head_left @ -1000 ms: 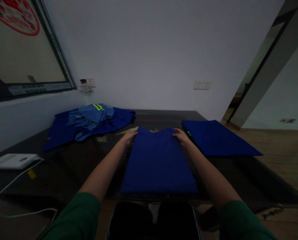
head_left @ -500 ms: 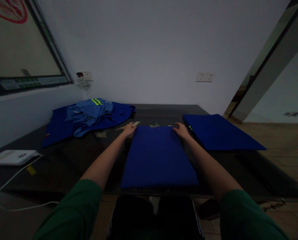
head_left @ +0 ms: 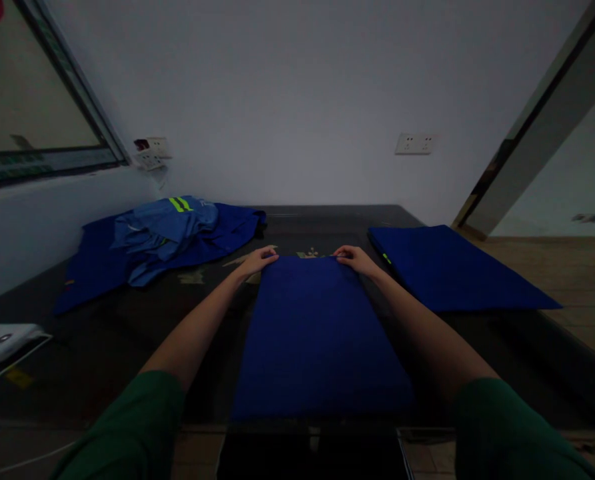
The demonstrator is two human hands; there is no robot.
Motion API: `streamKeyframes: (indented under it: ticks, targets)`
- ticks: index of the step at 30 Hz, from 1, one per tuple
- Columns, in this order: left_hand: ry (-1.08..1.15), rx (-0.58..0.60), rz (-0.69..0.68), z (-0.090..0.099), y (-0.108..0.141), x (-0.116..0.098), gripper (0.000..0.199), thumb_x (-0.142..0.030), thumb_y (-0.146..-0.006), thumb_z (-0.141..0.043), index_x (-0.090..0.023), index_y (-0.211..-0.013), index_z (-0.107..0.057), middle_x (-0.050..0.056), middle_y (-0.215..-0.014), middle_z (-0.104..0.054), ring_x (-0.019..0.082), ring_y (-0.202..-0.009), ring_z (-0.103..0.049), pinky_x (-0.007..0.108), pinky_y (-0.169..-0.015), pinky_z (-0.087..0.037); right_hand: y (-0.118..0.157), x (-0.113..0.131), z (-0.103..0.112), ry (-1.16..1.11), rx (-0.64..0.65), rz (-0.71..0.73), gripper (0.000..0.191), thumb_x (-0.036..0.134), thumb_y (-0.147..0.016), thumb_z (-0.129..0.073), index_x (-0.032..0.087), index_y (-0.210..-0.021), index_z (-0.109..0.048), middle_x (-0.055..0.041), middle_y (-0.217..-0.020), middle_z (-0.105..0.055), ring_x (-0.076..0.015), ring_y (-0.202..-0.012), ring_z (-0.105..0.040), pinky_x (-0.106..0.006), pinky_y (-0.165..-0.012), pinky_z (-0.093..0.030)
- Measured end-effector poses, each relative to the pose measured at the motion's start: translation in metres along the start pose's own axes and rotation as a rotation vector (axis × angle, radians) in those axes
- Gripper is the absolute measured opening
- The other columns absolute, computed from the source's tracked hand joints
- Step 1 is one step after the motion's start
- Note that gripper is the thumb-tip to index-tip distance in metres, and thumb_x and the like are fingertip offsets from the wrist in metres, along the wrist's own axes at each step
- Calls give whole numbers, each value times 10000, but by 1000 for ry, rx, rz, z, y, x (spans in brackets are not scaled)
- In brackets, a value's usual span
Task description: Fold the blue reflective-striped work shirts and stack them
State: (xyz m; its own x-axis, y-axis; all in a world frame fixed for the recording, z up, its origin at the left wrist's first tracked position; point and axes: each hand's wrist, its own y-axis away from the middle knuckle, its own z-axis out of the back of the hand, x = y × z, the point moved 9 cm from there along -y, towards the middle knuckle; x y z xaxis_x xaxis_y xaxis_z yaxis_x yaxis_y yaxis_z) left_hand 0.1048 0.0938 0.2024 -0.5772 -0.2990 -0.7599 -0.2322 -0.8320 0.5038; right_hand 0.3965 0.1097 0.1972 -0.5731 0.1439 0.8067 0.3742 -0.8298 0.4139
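A folded piece of blue cloth (head_left: 322,333) lies flat in front of me, its long side running away from my body. At its far left corner, my left hand (head_left: 257,262) pinches the edge between thumb and fingers. The far right corner is gripped the same way by my right hand (head_left: 356,258). What kind of garment or cloth it is cannot be made out from this side.
A second folded blue cloth (head_left: 457,270) with a yellow-green strip lies to the right. Crumpled blue clothing (head_left: 167,230) is heaped at the back left of the dark table (head_left: 327,223). A white device (head_left: 2,340) with a cable sits at the left edge.
My right hand has shifted slightly inward, and the fingers of both hands have closed on the cloth's far corners. The view has tilted and come a little closer.
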Motion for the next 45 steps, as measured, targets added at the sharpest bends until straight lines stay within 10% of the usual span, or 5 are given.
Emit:
streamKeyframes:
  ticks: [20, 25, 30, 40, 45]
  targets:
    - [-750, -104, 50, -2, 26, -31, 402, -337, -873, -567, -194, -1248, -559, 154, -1309, -504, 333, -1255, -382, 493, -1042, -290, 31, 34, -15, 865, -42, 108, 383, 184, -969, -323, 164, -1273, -556, -153, -1234, -583, -282, -1131, -483, -403, -922, -354]
    - [-779, 108, -200, -59, 61, -85, 479, -435, -927, -469, -306, -1387, -444, 57, -1488, -376, 291, -1374, -290, 497, -1123, -218, 45, 76, -32, 737, -51, 85, 435, 207, -953, -366, 150, -1365, -493, -157, -1388, -486, -282, -1268, -422, -405, -1017, -355]
    - [-678, 250, -9, -88, 70, -55, 569, -579, -956, -271, -358, -1480, -290, 13, -1595, -191, 304, -1462, -121, 556, -1142, -148, 68, 68, -71, 658, 182, 45, 548, 458, -980, -332, 224, -1475, -357, -126, -1549, -285, -290, -1416, -265, -471, -1121, -255]
    - [-695, 83, 284, -50, 77, -20, 678, -600, -937, -246, -258, -1521, -202, 108, -1598, -134, 296, -1467, -113, 527, -1136, -186, 102, 13, -20, 720, 91, -324, 575, 490, -991, -224, 245, -1512, -244, -80, -1568, -246, -292, -1452, -151, -654, -1108, -84]
    - [-655, 34, 253, -14, 122, -34, 662, -498, -913, -398, -173, -1484, -315, 186, -1479, -396, 347, -1335, -406, 479, -1038, -360, 133, 33, 22, 643, -47, -314, 549, 359, -941, -445, 130, -1437, -393, -187, -1436, -448, -315, -1342, -379, -518, -1068, -310]
